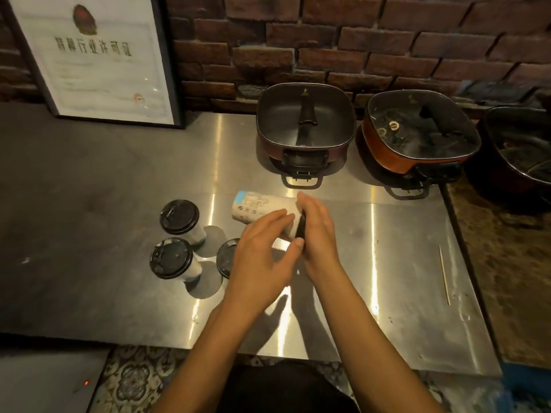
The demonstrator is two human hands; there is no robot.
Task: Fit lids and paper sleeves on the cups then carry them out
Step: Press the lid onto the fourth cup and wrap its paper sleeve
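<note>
1. Framed certificate (98,58): far left, standing on the dark counter and leaning on the brick wall (328,40).

2. Back cup (179,216): upright on the steel table (387,263), with a black lid fitted.

3. Front cup (171,257): upright, just beside the back cup on the side nearer you, also with a black lid.

4. Third cup (227,257): upright to the right of the front cup and lidded. Your left wrist hides most of it.

5. Left hand (262,251): your fingers curve over the body of the cup (262,208) near its mouth, with your thumb tip at the rim, so it is clasped on the cup.

6. The cup: held above the table middle, lying on its side with its base pointing away and to the left. Its side shows a printed label with a blue patch.

7. Lid (301,228): black and seen edge-on at the cup's mouth, between your two hands. Whether it is fully seated cannot be told from this angle.

8. Right hand (316,231): your fingers are straight and together, with the palm flat against the lid, gripping nothing.

9. First pot (305,126): square and dark inside, at the back of the table against the wall.

10. Second pot (417,132): orange-sided and tilted, to the right of the first pot.

11. Third pot (521,150): dark, cut off by the right edge.

12. Thin stick (444,275): lying on the table near its right edge, well apart from your hands.
</note>
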